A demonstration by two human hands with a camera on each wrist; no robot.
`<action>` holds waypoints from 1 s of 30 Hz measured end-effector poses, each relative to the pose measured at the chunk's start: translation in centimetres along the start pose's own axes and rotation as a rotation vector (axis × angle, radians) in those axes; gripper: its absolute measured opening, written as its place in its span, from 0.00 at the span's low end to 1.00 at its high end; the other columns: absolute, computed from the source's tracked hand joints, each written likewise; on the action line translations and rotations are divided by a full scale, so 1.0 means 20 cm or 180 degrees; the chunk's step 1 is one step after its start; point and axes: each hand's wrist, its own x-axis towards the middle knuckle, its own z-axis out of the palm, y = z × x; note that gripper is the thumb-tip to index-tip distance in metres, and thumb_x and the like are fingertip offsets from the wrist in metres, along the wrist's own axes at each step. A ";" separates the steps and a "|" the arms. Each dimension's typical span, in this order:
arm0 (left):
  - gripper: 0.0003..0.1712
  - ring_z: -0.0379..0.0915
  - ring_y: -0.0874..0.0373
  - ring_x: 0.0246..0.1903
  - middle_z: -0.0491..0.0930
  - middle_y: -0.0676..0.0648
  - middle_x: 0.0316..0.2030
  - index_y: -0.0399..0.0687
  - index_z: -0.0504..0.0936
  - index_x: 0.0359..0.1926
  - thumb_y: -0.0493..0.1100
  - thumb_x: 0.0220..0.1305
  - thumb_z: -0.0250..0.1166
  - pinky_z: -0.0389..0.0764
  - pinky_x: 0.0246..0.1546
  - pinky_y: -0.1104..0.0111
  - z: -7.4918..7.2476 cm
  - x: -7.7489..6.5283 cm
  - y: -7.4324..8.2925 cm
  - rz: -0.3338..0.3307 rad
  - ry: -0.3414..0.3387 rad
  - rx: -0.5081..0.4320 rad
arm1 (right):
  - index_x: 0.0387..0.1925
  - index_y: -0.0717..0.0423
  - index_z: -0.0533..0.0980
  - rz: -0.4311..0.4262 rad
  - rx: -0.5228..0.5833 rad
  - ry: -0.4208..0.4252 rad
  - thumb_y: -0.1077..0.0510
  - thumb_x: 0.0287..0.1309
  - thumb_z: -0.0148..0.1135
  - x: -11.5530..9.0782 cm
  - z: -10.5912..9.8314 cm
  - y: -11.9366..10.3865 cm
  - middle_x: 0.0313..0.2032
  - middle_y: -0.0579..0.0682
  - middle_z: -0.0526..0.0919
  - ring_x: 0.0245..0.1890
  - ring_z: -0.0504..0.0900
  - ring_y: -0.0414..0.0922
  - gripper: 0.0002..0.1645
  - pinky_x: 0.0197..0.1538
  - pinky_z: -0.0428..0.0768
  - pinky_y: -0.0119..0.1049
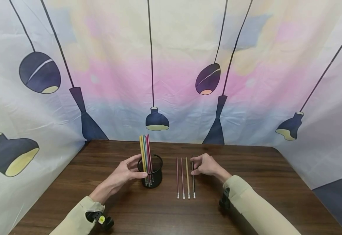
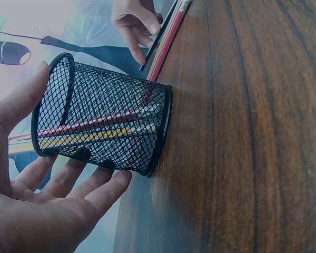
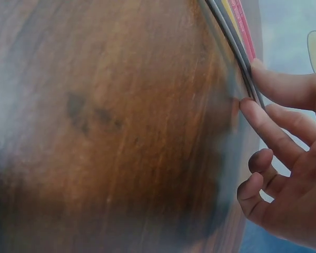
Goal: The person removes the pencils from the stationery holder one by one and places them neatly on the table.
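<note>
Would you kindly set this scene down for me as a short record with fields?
Left hand: holds the mesh cup
Right hand: pinches the black pencil
Cup contents: standing pencils, including yellow, teal and red
Row: four pencils side by side, black one rightmost
Surface: brown wood-grain table
Background: lamp-print cloth

Passage runs over the near tabletop [image 1: 165, 218] and, narrowly, between the mesh cup [image 1: 157, 179] and the row of pencils [image 1: 187, 176], while the left hand [image 1: 121, 174] and right hand [image 1: 208, 165] block their outer sides.
</note>
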 end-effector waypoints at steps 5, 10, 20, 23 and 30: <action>0.55 0.69 0.36 0.69 0.68 0.32 0.72 0.42 0.57 0.82 0.38 0.60 0.78 0.77 0.61 0.52 0.00 0.00 0.00 0.0011 -0.0008 0.0010 | 0.58 0.65 0.84 -0.0002 -0.0041 -0.0055 0.65 0.48 0.84 0.01 0.00 0.00 0.27 0.44 0.85 0.37 0.82 0.42 0.33 0.53 0.79 0.45; 0.54 0.69 0.35 0.69 0.69 0.32 0.72 0.42 0.58 0.82 0.37 0.60 0.78 0.77 0.61 0.53 0.00 0.01 0.00 0.0017 0.0005 0.0004 | 0.57 0.66 0.85 0.0019 -0.0079 -0.0097 0.65 0.48 0.84 0.02 0.00 -0.02 0.25 0.45 0.83 0.33 0.80 0.41 0.32 0.52 0.78 0.43; 0.54 0.69 0.36 0.69 0.69 0.33 0.72 0.41 0.58 0.82 0.38 0.61 0.78 0.76 0.61 0.52 0.00 0.00 -0.01 0.0020 -0.0008 0.0004 | 0.54 0.67 0.85 0.0044 -0.0156 -0.0209 0.65 0.49 0.84 0.04 0.00 -0.04 0.25 0.45 0.84 0.30 0.79 0.41 0.28 0.52 0.78 0.43; 0.54 0.69 0.36 0.69 0.70 0.33 0.72 0.42 0.58 0.82 0.37 0.61 0.78 0.77 0.61 0.52 0.00 0.00 -0.01 0.0008 0.0002 -0.0014 | 0.50 0.66 0.87 0.0086 -0.0181 -0.0240 0.65 0.49 0.84 0.04 0.00 -0.04 0.26 0.45 0.85 0.31 0.79 0.41 0.24 0.52 0.77 0.41; 0.54 0.68 0.35 0.69 0.69 0.32 0.72 0.41 0.57 0.82 0.37 0.61 0.78 0.76 0.61 0.54 0.00 0.00 0.00 0.0042 -0.0009 0.0021 | 0.50 0.65 0.87 0.0045 -0.0251 -0.0284 0.65 0.50 0.84 0.04 0.01 -0.03 0.25 0.45 0.84 0.35 0.78 0.42 0.24 0.50 0.76 0.40</action>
